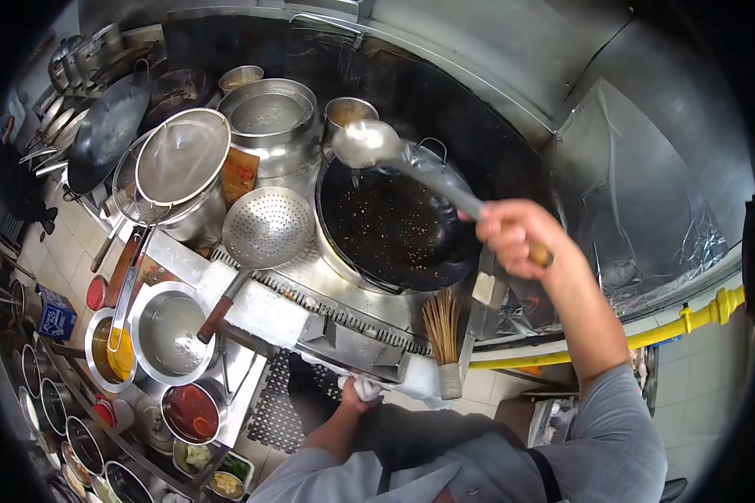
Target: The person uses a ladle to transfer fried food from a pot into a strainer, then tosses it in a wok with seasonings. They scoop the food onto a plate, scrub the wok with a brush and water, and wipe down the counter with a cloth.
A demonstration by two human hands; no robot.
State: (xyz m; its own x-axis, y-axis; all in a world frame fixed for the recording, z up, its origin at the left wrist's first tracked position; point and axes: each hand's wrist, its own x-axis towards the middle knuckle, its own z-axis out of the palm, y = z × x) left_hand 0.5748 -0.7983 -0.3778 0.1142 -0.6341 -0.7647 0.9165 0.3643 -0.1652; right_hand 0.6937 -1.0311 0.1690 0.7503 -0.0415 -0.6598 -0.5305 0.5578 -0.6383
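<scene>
My right hand (516, 237) is closed around the handle of a steel ladle (367, 144), near its wooden end. The ladle's bowl is raised over the far left rim of a dark wok (344, 197) on the stove. Small brown bits are scattered across the wok's inside. Low at the stove's front edge, my left hand (356, 402) grips a white cloth (367, 388). Its fingers are partly hidden by the cloth.
Left of the wok rests a perforated strainer (268, 226), with a mesh sieve (183, 157) behind it. A bamboo brush (446, 335) stands at the front right. Beside the stove are a steel bowl (147, 335) and a red sauce pot (195, 412). A yellow pipe (646, 334) runs along the right.
</scene>
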